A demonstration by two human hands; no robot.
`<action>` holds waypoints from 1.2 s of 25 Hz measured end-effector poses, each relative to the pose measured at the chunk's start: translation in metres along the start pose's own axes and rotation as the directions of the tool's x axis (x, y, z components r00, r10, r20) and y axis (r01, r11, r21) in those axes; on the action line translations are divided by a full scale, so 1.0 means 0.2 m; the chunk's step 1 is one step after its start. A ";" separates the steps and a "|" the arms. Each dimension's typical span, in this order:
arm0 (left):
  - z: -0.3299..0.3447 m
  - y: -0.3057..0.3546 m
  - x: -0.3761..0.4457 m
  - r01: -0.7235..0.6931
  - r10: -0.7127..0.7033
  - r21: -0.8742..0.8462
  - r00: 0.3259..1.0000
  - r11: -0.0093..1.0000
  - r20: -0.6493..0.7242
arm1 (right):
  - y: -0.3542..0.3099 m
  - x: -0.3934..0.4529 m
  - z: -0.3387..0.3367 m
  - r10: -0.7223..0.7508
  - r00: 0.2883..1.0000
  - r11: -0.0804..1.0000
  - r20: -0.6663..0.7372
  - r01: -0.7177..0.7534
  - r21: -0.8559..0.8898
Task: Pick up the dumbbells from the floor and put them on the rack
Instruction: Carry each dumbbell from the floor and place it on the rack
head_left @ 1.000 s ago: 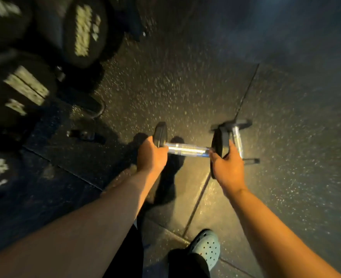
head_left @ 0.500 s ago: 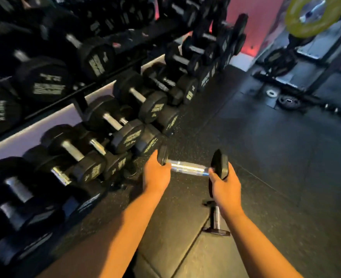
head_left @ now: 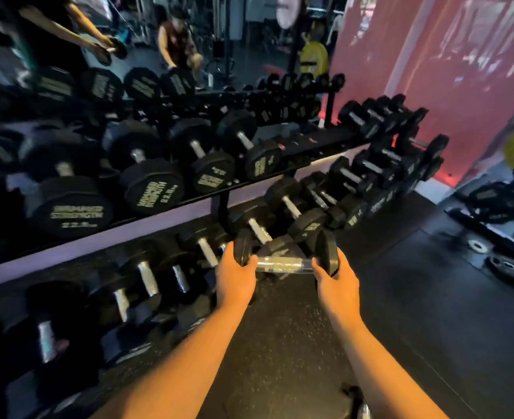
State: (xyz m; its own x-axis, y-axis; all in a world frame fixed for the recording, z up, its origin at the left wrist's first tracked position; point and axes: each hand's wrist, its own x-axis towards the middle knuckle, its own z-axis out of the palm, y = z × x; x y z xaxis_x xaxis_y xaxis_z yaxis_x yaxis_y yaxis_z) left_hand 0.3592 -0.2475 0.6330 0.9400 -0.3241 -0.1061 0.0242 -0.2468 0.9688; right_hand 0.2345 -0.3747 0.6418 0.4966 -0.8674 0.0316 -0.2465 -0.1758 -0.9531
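Both hands hold one dumbbell [head_left: 284, 263] level, in the air just before the rack's [head_left: 325, 143] lower row: left hand [head_left: 237, 278] and right hand [head_left: 335, 278], fingers clamped on its two heads.

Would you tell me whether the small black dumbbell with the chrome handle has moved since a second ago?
Yes: the small black dumbbell rose from the floor toward the rack's lower shelf.

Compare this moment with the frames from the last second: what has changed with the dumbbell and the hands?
The small dumbbell has come up from just above the floor to the rack, and the view has swung from the floor to the shelves. A second dumbbell is left on the floor, near the bottom edge. Unchanged: the left hand and right hand still grip the two ends.
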 end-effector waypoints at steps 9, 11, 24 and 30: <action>-1.30 0.01 0.21 0.007 -0.074 -0.159 0.906 0.987 -0.416 | -0.64 -0.30 1.18 -0.183 0.921 0.983 0.343 0.177 0.049; -1.63 0.01 0.25 -0.015 -0.061 -0.145 0.863 0.989 -0.501 | -0.81 -0.40 1.47 -0.259 0.873 0.965 0.412 0.248 0.081; -3.04 -0.10 0.56 -0.045 -0.183 -0.212 0.353 0.976 -0.917 | -1.56 -0.89 3.11 -0.470 0.469 0.870 0.748 0.391 0.302; -3.52 -0.11 0.65 -0.087 -0.233 -0.240 0.086 0.967 -0.969 | -1.87 -1.15 3.71 -0.537 0.234 0.814 0.810 0.397 0.424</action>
State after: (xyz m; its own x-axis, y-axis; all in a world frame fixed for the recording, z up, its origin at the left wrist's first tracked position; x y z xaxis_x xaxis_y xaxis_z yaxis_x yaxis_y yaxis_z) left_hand 0.7212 0.3593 0.7562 0.4049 0.9142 -0.0176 0.0235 0.0089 0.9997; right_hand 0.8292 0.2353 0.7669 0.9233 0.2684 0.2749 0.3496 -0.2899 -0.8909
